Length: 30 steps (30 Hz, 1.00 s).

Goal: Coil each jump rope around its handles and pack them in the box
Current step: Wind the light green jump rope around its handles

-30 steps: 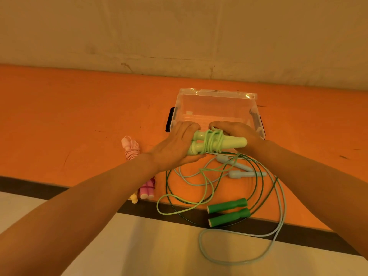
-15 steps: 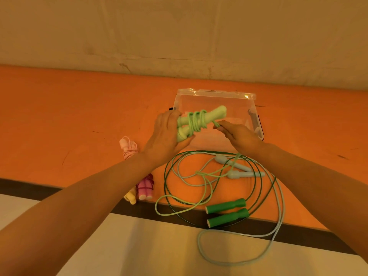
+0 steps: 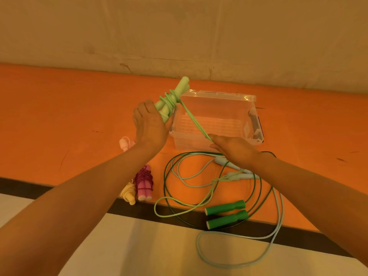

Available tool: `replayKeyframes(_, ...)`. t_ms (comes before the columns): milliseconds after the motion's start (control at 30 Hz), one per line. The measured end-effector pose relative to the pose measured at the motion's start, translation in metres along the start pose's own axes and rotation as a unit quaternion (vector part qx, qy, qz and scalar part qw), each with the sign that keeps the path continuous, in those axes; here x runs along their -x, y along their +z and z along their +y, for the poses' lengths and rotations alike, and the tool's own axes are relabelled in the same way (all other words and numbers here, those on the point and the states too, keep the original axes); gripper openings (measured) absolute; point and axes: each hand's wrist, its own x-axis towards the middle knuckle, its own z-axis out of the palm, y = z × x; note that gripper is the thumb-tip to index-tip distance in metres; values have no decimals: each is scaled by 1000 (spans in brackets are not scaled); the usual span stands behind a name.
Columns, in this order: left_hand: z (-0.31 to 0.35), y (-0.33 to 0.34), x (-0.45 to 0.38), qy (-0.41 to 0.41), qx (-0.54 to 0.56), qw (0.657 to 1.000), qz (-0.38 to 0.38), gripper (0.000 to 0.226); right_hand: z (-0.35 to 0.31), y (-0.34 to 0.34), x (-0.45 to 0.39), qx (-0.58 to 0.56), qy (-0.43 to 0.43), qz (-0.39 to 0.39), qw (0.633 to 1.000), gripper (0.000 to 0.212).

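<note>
Left hand (image 3: 150, 126) gripped the lower end of the light green handles (image 3: 171, 100), fingers curled round them, the pair tilted up and away to the right, just left of the clear box (image 3: 253, 108). Several turns of the light green rope (image 3: 196, 122) sat wound round the handles' middle. From the coil the rope ran taut down across the box front to the right hand (image 3: 235, 149), which pinched it at the fingertips; the rest trailed in loose loops on the orange bench (image 3: 59, 120). Box stood open, nothing plainly inside, near the wall (image 3: 179, 32).

On the bench near the box: dark green handles (image 3: 227, 213) lying side by side with their thin dark rope looped wide, pale blue handles (image 3: 237, 172) partly under the right wrist, their rope trailing off toward the near edge. Left of those, already coiled: pink rope bundle (image 3: 144, 184), yellow bundle (image 3: 128, 193) touching it, and a pale pink bundle (image 3: 125, 143) partly hidden behind the left wrist.
</note>
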Motion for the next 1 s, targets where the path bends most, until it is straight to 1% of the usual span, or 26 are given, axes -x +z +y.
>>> replayKeyframes(33, -1, -1, -2, -13, -15, 1000, -7, 64, -3, 0, 1, 29, -17, -11, 999, 44)
replayKeyframes(100, -4, -3, -6, -20, -53, 998, -18, 61, -5, -2, 3, 74, -55, 1, 996, 45)
replayKeyframes(200, -7, -3, -5, -10, -105, 993, -44, 66, -3, -10, 5, 108, -177, 95, 974, 40)
replayKeyframes(267, -10, 1, -2, 15, -148, 987, -56, 67, -5, -13, 7, 125, -227, 124, 958, 31)
replayKeyframes(300, -11, 3, -1, 25, -171, 983, -57, 68, -7, -15, 8, 125, -244, 133, 952, 31)
replayKeyframes(333, -13, 5, 0, 35, -203, 977, -54, 71, -8, -17, 8, 124, -259, 144, 947, 34)
replayKeyframes(367, -15, 7, 2, 52, -248, 966, -46, 74, -10, -19, 7, 128, -269, 153, 942, 36)
replayKeyframes(433, -17, 11, 6, 94, -331, 939, -22, 77, -12, -22, 4, 147, -287, 168, 932, 28)
replayKeyframes(500, -20, 16, 10, 149, -358, 922, -4, 78, -14, -24, 1, 164, -304, 189, 919, 20)
replayKeyframes(567, -19, 17, 15, 192, -375, 907, 0, 76, -17, -26, -1, 170, -318, 196, 912, 18)
replayKeyframes(667, -17, 22, 24, 236, -384, 893, -6, 70, -21, -33, -4, 173, -327, 216, 904, 16)
replayKeyframes(767, -17, 27, 36, 306, -379, 873, -15, 62, -18, -40, -8, 188, -307, 247, 900, 20)
replayKeyframes(833, -15, 29, 44, 354, -367, 860, -18, 61, -16, -42, -8, 189, -296, 255, 901, 22)
replayKeyframes(900, -10, 28, 49, 400, -339, 851, -21, 65, -16, -46, -8, 188, -286, 257, 904, 15)
replayKeyframes(1000, -6, 24, 52, 471, -251, 845, -34, 73, -13, -55, -5, 190, -254, 263, 911, 16)
